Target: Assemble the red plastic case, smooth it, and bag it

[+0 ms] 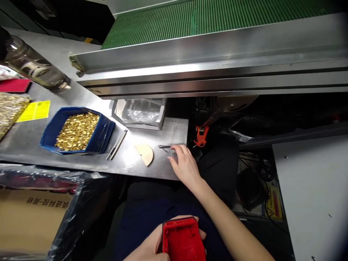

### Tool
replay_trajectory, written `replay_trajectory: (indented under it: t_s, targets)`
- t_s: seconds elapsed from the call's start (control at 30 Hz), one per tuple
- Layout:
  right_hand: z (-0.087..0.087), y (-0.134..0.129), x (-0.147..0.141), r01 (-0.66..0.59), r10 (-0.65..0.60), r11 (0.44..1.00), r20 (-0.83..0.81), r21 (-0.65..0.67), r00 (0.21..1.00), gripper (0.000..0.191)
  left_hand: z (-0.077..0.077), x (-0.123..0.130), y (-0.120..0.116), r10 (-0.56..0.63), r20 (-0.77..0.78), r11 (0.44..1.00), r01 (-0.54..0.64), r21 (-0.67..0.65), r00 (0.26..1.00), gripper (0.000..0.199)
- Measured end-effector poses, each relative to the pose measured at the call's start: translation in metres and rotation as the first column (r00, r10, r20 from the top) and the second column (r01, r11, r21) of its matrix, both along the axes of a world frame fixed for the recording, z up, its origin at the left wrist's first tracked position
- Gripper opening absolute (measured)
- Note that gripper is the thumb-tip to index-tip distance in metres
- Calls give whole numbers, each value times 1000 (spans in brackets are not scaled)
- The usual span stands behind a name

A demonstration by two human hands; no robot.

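Note:
My left hand [152, 243] is wrapped round a red plastic housing [183, 239] with a black edge, its hollow side facing up, low in the view. Farther up, my right hand [185, 163] reaches to the metal table [130, 159], thumb and index finger apart at the end of a thin dark metal tool [164, 146]. Whether the fingers grip the tool is not clear. Left of it lies a pale, roughly half-round piece [146, 154].
A blue bin [106, 134] of small gold parts, a knife-like tool [116, 145] and a grey tray [160, 117] with clear plastic stand on the table. A green conveyor [163, 23] with a metal rail runs behind. A bottle [40, 69] is at left, a carton [29, 221] below.

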State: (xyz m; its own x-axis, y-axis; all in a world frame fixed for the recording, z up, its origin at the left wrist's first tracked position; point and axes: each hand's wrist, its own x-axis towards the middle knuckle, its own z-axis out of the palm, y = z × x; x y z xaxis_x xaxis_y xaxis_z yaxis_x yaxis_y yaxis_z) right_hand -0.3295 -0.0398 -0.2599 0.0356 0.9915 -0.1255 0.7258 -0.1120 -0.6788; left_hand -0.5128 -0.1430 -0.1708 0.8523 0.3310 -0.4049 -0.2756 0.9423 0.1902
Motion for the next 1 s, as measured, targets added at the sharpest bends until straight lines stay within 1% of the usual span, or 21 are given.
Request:
replay_trajectory:
  t_s: [0.07, 0.1, 0.17, 0.2, 0.3, 0.4, 0.47, 0.5, 0.57, 0.63, 0.67, 0.73, 0.77, 0.83, 0.87, 1.0]
  targets:
    - [-7, 24, -12, -43, 43, 999, 47, -6, 998, 30, -2, -4, -4, 41, 6, 999, -41, -3, 999, 85]
    - [-9, 31, -15, -56, 57, 998, 65, -14, 996, 26, -3, -6, -6, 58, 6, 998, -58, -7, 998, 84]
    - [-10, 35, -16, -65, 68, 997, 83, -35, 994, 16, -5, -9, -9, 90, 7, 996, -90, -18, 996, 84]
    - [-10, 33, -14, -60, 64, 997, 83, -47, 995, 14, -7, -10, -10, 104, 4, 994, -104, -24, 995, 84]
    - [-5, 18, -4, -28, 35, 995, 75, -92, 997, 16, -9, -12, -13, 119, -21, 991, -120, -55, 993, 84]
    - [3, -2, 10, -38, 48, 987, 66, -156, 997, 9, -8, -11, -14, 104, -60, 989, -110, -102, 993, 83]
    - [14, -17, 21, -40, 48, 979, 37, -198, 998, 8, -6, -9, -13, 92, -94, 986, -104, -131, 991, 84]
    - [24, -25, 27, -27, 25, 975, -11, -219, 1000, 11, -5, -8, -12, 88, -115, 985, -104, -138, 989, 85]
    - [48, -45, 37, 2, -46, 963, -156, -271, 987, 20, -3, -6, -10, 75, -159, 986, -97, -133, 984, 83]
    - [76, -68, 44, -7, -91, 949, -295, -316, 951, 22, -2, -2, -8, 54, -189, 992, -75, -105, 981, 78]
    - [90, -79, 46, -45, -68, 946, -331, -322, 941, 19, -2, 1, -6, 48, -184, 994, -65, -86, 982, 75]
    - [111, -99, 44, -176, 67, 942, -355, -287, 933, 13, -2, 6, -2, 48, -141, 997, -55, -47, 989, 70]
    - [118, -107, 41, -240, 144, 937, -344, -255, 928, 11, -1, 9, 0, 46, -115, 998, -50, -28, 992, 68]
    - [125, -116, 33, -317, 255, 930, -297, -184, 920, 12, 0, 14, 3, 35, -78, 999, -34, 11, 996, 65]
    - [125, -118, 28, -326, 278, 933, -270, -152, 922, 13, 1, 16, 5, 25, -68, 999, -23, 30, 997, 62]
    - [120, -121, 18, -322, 305, 946, -206, -49, 930, 15, 5, 20, 10, 37, -51, 997, -33, 69, 998, 56]
